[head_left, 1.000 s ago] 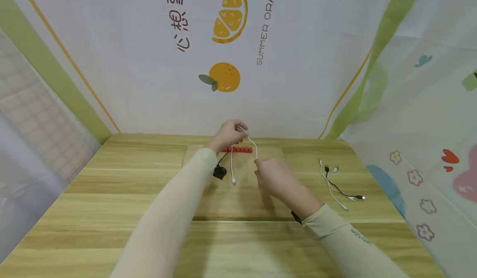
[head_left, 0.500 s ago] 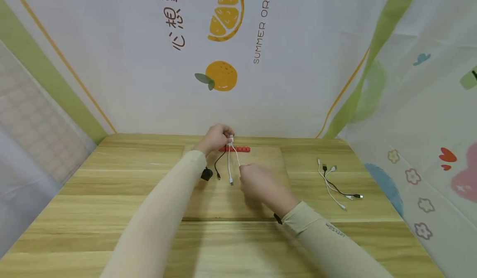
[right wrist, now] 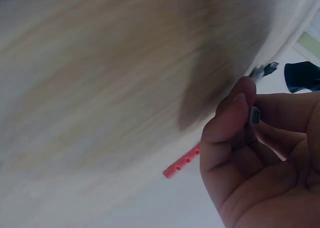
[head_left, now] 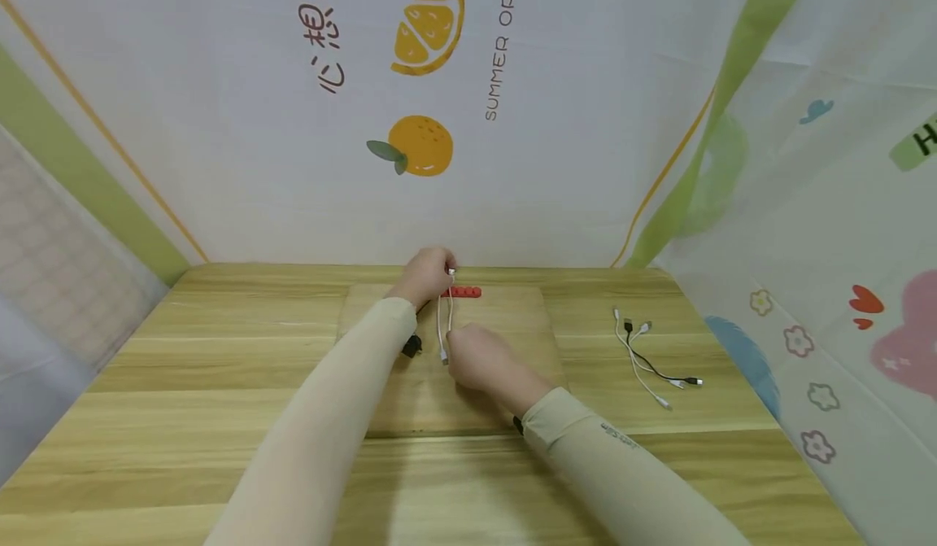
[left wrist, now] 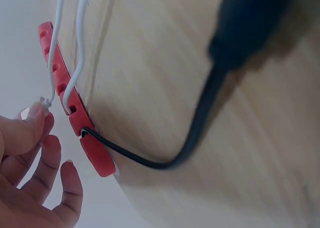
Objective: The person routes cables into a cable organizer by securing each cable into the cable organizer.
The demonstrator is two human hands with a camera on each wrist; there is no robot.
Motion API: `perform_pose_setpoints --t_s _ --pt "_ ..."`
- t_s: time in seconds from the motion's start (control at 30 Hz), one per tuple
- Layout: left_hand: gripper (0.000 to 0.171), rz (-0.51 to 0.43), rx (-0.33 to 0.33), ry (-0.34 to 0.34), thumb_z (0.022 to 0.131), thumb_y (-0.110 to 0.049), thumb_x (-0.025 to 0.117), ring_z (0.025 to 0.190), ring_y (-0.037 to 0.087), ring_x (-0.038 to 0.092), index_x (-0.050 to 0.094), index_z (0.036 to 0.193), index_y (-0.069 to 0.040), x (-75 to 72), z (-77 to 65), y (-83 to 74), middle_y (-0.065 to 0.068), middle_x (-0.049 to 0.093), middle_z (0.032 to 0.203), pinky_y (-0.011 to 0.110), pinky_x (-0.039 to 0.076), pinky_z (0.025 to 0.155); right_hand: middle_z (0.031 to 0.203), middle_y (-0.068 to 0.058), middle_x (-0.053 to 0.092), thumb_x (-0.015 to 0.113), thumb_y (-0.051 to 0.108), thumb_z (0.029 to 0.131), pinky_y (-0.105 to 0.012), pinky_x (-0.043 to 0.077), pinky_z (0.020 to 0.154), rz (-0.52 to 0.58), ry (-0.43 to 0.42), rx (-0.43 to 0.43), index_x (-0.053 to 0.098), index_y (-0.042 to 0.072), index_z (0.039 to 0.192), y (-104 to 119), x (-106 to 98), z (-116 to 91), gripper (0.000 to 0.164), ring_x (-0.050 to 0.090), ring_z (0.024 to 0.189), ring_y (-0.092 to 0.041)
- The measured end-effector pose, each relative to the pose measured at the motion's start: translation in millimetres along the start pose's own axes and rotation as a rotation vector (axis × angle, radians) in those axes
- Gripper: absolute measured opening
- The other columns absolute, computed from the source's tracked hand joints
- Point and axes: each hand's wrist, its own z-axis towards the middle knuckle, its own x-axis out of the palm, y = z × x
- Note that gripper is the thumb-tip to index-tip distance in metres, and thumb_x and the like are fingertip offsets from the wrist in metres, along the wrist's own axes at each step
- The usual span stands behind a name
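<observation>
My left hand [head_left: 430, 273] pinches one end of a white charging cable [left wrist: 52, 70] between thumb and forefinger, over the back of the red cable clip strip [left wrist: 60, 78]. The other fingers are spread. Lower down, my right hand [head_left: 479, 356] pinches the other end, whose small connector [right wrist: 256, 115] pokes out between the fingers. A second white cable [left wrist: 80, 33] sits in a slot of the strip, its plug [head_left: 443, 357] resting on the board. Beside it, a black cable [left wrist: 165, 165] runs through the end slot. The held cable looks outside the slots.
The strip lies along the far edge of a wooden board [head_left: 512, 383] on the table [head_left: 241, 351]. A black plug [head_left: 412, 346] is near my left forearm. Several white and black cables [head_left: 646, 360] lie loosely crossed at right. A printed curtain [head_left: 542, 204] hangs behind.
The view has turned slightly right. Both hands have moved left, the right one more, bringing the held white cable closer alongside the second white cable.
</observation>
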Motion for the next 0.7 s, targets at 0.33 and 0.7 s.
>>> perform_pose_setpoints --t_s 0.33,0.7 --pt "0.026 0.042 -0.065 -0.019 0.098 0.003 0.055 0.098 0.026 0.060 0.075 0.114 0.001 3.4 6.6 0.5 0.015 0.073 0.122 0.043 0.055 0.094 0.073 -0.004 0.058 0.069 0.013 0.098 -0.030 0.046 0.057 0.005 0.031 -0.031 0.064 0.012 0.076 -6 1 10 0.023 0.049 0.063 -0.015" --pt "0.019 0.073 -0.076 -0.030 0.098 0.001 0.057 0.092 0.024 0.060 0.075 0.104 -0.003 10.2 13.0 4.5 0.014 0.074 0.112 0.043 0.055 0.090 0.072 -0.001 0.054 0.067 0.008 0.098 -0.029 0.044 0.060 -0.038 0.044 -0.073 0.056 0.015 0.070 -8 3 10 0.030 0.048 0.065 -0.014"
